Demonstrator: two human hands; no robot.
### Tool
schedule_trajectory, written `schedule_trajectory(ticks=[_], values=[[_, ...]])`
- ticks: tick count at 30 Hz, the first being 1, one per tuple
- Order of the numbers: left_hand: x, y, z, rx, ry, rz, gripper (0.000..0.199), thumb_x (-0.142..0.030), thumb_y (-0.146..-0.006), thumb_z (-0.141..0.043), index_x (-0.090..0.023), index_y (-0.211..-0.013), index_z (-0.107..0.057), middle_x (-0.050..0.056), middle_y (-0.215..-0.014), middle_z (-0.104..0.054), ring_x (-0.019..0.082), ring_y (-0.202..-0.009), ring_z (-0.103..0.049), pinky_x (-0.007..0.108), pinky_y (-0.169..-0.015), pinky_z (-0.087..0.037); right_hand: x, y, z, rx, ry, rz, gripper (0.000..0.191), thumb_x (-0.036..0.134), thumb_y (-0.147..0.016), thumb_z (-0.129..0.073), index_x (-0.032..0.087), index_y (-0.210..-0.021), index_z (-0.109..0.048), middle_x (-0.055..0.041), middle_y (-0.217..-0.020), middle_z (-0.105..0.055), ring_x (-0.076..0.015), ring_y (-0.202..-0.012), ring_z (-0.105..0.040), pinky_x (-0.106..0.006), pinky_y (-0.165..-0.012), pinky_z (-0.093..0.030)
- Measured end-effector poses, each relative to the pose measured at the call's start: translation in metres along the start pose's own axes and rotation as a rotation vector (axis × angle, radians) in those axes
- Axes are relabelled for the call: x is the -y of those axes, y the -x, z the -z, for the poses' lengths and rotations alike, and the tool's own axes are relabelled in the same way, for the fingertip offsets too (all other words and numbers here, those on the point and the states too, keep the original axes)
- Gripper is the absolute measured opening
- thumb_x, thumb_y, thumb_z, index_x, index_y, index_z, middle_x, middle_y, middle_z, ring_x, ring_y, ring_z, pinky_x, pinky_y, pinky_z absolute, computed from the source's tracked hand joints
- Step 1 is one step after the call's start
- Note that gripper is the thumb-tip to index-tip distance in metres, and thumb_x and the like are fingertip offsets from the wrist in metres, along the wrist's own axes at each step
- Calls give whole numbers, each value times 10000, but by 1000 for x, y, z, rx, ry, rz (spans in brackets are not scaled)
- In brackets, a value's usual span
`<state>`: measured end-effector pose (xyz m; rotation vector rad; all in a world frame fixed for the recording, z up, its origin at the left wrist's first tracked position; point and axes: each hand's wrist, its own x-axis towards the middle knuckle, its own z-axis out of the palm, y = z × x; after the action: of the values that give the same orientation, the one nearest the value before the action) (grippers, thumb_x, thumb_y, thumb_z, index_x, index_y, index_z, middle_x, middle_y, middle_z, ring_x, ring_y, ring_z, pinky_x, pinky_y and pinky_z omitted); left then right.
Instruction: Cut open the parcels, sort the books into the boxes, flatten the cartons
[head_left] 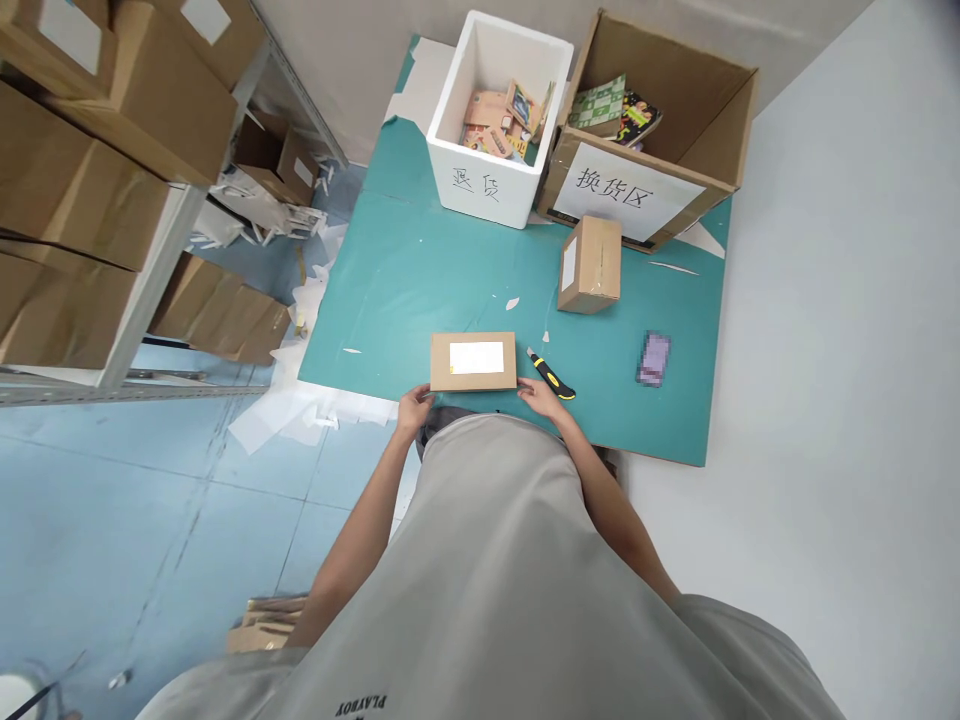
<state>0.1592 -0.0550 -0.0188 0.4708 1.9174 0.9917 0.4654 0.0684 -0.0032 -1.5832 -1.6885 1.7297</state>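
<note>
A small closed cardboard box [441,372] with a white label [477,357] lies flat near the front edge of the green table. My left hand [415,408] is at its lower left corner, fingertips against the side. At the opposite lower corner, my right hand [540,396] has its fingers against the box. Between them, the two hands hold the box at its ends. Just right of the box lies a black and yellow utility knife [553,375], its tip pointing away from me, close to my right hand but not in it.
Further back stand a white foam box [484,190] and a large open carton [675,205], both holding packages and booklets. A taller small carton [592,265] stands before them. A blurred purple item [654,359] lies right. Shelves with cartons [150,110] rise at left; paper scraps [281,400] litter the floor.
</note>
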Motion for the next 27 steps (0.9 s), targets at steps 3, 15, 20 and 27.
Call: schedule_trajectory(ticks=[3,15,20,27], values=[[-4,8,-2,18,-32,-47,256,-225,-721,-808,-169,-970,-789,128,-1028,-833,321,-1057,-787,518,-1052,-602,5,2,1,4,-17,19,410,188,-840,-742,183,-1246,-802,-82,-1275,-811,-262,-1066,-804,-446,-1043,-621],[-77,-10,18,-78,-218,-293,346,-441,-868,-775,-147,-1032,-854,122,-1049,-833,299,-1003,-785,416,-983,-602,54,-16,15,-305,65,167,195,349,-904,-776,179,-938,-864,-105,-986,-860,-295,-940,-826,-397,-907,-642],[-63,-13,7,-62,-194,-206,338,-404,-881,-751,-130,-1063,-828,146,-1085,-831,303,-1014,-788,408,-961,-600,48,-19,5,-282,111,99,133,288,-906,-762,193,-885,-853,-91,-941,-861,-287,-919,-831,-378,-884,-638],[-93,24,-17,-50,-142,-273,332,-393,-926,-742,-141,-1135,-797,137,-1068,-830,293,-1011,-798,399,-926,-628,26,-21,27,-327,86,28,172,334,-890,-746,207,-926,-856,-94,-1024,-860,-284,-948,-821,-401,-937,-636]])
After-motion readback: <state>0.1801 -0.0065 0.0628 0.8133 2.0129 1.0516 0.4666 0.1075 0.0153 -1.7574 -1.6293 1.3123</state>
